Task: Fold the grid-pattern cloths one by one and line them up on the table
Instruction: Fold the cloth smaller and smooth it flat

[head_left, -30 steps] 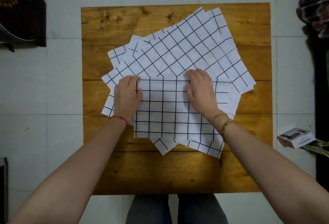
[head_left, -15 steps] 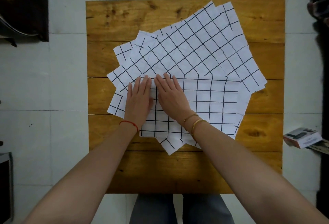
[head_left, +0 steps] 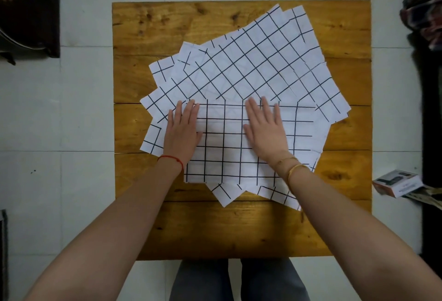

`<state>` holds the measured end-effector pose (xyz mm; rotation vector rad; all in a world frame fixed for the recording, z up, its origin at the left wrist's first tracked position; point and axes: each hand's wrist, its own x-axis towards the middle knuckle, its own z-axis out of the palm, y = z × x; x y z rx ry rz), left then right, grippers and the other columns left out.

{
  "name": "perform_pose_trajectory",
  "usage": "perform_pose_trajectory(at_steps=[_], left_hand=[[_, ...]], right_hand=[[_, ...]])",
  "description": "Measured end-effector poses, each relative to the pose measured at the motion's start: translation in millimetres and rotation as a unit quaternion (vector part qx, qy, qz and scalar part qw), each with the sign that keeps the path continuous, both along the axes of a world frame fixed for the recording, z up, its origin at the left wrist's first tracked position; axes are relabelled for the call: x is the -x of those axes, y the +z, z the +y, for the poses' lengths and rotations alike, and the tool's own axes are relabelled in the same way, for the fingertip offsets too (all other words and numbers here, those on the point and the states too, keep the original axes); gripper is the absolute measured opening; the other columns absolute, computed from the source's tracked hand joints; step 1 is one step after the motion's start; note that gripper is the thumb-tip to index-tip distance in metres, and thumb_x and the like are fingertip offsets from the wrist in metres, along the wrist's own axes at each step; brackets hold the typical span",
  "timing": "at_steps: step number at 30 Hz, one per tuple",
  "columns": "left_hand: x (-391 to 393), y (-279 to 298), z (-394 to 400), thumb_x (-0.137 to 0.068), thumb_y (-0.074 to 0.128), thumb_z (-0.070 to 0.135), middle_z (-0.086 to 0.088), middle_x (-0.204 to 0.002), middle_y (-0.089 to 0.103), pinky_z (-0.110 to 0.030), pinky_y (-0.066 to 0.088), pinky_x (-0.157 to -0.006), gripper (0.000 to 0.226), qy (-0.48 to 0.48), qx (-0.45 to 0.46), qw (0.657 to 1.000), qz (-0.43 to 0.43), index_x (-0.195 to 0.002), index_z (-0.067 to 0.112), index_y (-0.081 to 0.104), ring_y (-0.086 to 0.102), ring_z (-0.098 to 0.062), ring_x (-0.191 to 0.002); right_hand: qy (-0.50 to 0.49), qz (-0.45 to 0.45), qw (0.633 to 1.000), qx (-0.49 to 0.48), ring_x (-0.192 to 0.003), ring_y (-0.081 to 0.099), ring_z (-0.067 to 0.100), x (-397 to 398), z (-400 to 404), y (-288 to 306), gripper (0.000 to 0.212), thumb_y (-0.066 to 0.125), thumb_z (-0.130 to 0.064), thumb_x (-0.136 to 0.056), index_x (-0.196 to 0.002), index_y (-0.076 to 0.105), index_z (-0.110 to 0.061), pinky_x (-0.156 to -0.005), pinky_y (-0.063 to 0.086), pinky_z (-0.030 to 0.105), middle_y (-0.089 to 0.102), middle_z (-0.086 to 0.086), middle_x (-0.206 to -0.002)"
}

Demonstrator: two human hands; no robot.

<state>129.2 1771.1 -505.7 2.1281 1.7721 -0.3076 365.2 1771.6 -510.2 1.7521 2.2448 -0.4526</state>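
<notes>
Since half a second ago, your right hand (head_left: 265, 131) has slid away from your left hand (head_left: 183, 131).
Both lie released, flat on the half-folded white black-grid cloth (head_left: 239, 147) atop the unfolded pile (head_left: 251, 68) mid-surface (head_left: 239, 229); hard sideways smoothing could drag the crease askew.

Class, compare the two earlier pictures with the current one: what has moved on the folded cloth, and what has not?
The right hand, beside the left hand half a second ago, has slid back right along the folded grid cloth, smoothing it. Both hands lie flat with straight fingers; nothing was taken hold of or let go. The left hand, the folded cloth and the pile of unfolded cloths stayed put.
</notes>
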Motion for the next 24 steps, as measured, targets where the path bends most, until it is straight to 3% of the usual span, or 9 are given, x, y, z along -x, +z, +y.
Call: perform_pose_trajectory(at_steps=[10, 16, 20, 24], left_hand=[[0, -1, -1, -0.094, 0.057, 0.028, -0.01, -0.16, 0.016, -0.049, 0.012, -0.12, 0.073, -0.003, -0.01, 1.0, -0.002, -0.152, 0.009, 0.018, 0.008, -0.034, -0.148], [-2, 0, 2, -0.093, 0.059, 0.027, -0.01, -0.159, 0.018, -0.049, 0.013, -0.12, 0.073, -0.001, -0.001, 1.0, 0.009, -0.152, 0.008, 0.02, 0.009, -0.035, -0.148], [-4, 5, 1, -0.088, 0.064, 0.02, -0.009, -0.158, 0.023, -0.05, 0.016, -0.119, 0.073, 0.012, -0.017, 1.0, -0.016, -0.15, 0.01, 0.026, 0.013, -0.033, -0.147], [-2, 12, -12, -0.083, 0.067, 0.007, -0.011, -0.156, 0.027, -0.048, 0.027, -0.116, 0.072, 0.049, -0.075, 0.994, -0.067, -0.146, 0.011, 0.033, 0.025, -0.031, -0.143]], right_hand=[[-0.185, -0.045, 0.982, 0.008, -0.149, -0.011, 0.025, -108, -15, 6, 0.066, 0.006, -0.049, -0.098, -0.155, 0.0, -0.016, -0.119, -0.005, 0.053, -0.001, -0.001, -0.163], [-0.193, -0.049, 0.98, 0.02, -0.149, -0.012, 0.025, -108, -14, 5, 0.07, 0.003, -0.052, -0.096, -0.155, -0.001, -0.014, -0.12, -0.005, 0.053, -0.003, 0.0, -0.163], [-0.183, -0.023, 0.983, -0.009, -0.149, -0.008, 0.026, -94, -14, 12, 0.069, 0.012, -0.05, -0.098, -0.155, 0.003, -0.011, -0.12, -0.003, 0.051, 0.0, 0.003, -0.163], [-0.163, 0.002, 0.985, -0.05, -0.149, -0.005, 0.028, -70, -18, 20, 0.07, 0.032, -0.041, -0.1, -0.154, 0.003, -0.007, -0.121, 0.0, 0.05, 0.0, 0.009, -0.163]])
